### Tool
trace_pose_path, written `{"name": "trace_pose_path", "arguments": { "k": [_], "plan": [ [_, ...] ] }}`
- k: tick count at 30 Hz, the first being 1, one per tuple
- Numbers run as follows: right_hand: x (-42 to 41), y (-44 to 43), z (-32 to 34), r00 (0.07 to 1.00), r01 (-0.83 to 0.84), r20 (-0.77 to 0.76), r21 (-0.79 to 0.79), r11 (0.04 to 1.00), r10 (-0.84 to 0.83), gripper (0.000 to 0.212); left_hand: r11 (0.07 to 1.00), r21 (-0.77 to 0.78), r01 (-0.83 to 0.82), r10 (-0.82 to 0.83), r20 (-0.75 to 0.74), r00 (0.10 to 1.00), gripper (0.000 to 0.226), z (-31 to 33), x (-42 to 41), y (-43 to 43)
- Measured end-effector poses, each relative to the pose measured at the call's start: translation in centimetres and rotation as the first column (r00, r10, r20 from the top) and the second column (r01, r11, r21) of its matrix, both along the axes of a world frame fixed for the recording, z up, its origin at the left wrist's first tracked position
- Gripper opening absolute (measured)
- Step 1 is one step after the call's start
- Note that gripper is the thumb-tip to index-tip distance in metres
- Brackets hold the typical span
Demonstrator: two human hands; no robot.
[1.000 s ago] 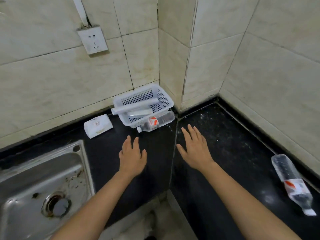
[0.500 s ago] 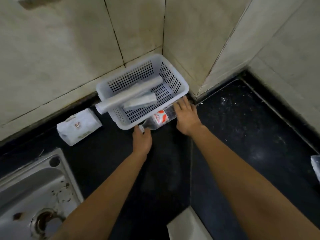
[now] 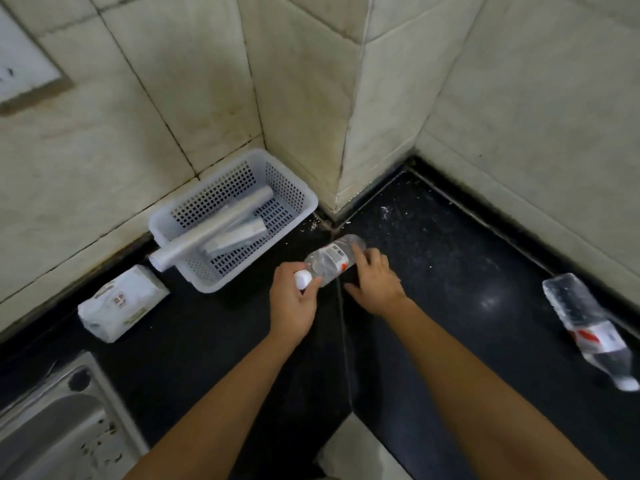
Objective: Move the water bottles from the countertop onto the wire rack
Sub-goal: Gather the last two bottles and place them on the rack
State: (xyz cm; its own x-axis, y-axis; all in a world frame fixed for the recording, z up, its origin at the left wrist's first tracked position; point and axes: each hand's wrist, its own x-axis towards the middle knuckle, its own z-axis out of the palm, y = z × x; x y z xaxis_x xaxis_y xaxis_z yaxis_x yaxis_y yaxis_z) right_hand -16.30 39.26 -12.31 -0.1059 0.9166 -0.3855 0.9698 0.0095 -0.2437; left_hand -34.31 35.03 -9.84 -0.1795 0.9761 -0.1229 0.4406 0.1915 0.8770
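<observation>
Gripping the clear water bottle (image 3: pixel 331 263) with both hands just above the black countertop (image 3: pixel 450 271), beside the white perforated basket (image 3: pixel 294 195). Left hand (image 3: pixel 292 304) curling around the white cap (image 3: pixel 302 279) and neck; right hand (image 3: pixel 375 284) wrapping fingers over the labelled body. Lying on its side well off to the right, a second water bottle (image 3: pixel 588 327), untouched.

Your clear bottle (image 3: pixel 331 261) with white cap and red-white label, white perforated basket (image 3: pixel 235 216), black speckled countertop (image 3: pixel 450 271), cream tiles (image 3: pixel 519 98), second clear bottle (image 3: pixel 588 327) with the same label colours.
</observation>
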Motion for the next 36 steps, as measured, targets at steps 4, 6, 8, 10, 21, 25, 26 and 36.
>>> {"name": "trace_pose_path", "arguments": {
  "k": [4, 6, 8, 10, 21, 25, 26, 36],
  "plan": [
    [7.1, -4.7, 2.0, 0.996, 0.05, -0.071, -0.073, 0.996, -0.055, 0.085, 0.964, 0.14, 0.225, -0.195, -0.203, 0.96, 0.02, 5.1, 6.2, 1.4],
    [11.4, -8.2, 2.2, 0.996, 0.078, -0.038, -0.083, 0.994, -0.081, 0.084, 0.94, 0.175, 0.293, -0.249, -0.238, 0.939, 0.022, 6.9, 10.1, 0.8],
    [16.1, -12.1, 2.1, 0.983, 0.178, -0.033, -0.103, 0.979, -0.182, 0.085, 0.91, 0.21, 0.358, -0.302, -0.258, 0.918, 0.023, 8.0, 14.7, -0.7],
    [20.8, -15.7, 1.6, 0.949, 0.308, -0.032, -0.119, 0.944, -0.314, 0.087, 0.882, 0.237, 0.406, -0.339, -0.28, 0.898, 0.024, 8.2, 19.4, -2.4],
    [39.7, -23.6, -3.5, 0.462, 0.871, -0.236, -0.06, 0.487, -0.855, 0.09, 0.775, 0.296, 0.559, -0.247, -0.672, 0.698, 0.033, 3.4, 34.4, -8.4],
    [41.4, -22.0, -5.5, 0.604, 0.784, -0.193, -0.034, 0.62, -0.774, 0.079, 0.761, 0.352, 0.545, -0.184, -0.689, 0.701, 0.03, 2.2, 35.5, -7.8],
    [41.4, -21.6, -5.7, 0.608, 0.779, -0.184, -0.051, 0.625, -0.772, 0.078, 0.76, 0.36, 0.541, -0.181, -0.682, 0.709, 0.029, 2.0, 35.6, -7.7],
    [41.3, -22.1, -5.7, 0.576, 0.805, -0.228, -0.006, 0.593, -0.785, 0.081, 0.796, 0.302, 0.525, -0.282, -0.583, 0.762, 0.035, 2.4, 34.2, -6.2]
  ]
}}
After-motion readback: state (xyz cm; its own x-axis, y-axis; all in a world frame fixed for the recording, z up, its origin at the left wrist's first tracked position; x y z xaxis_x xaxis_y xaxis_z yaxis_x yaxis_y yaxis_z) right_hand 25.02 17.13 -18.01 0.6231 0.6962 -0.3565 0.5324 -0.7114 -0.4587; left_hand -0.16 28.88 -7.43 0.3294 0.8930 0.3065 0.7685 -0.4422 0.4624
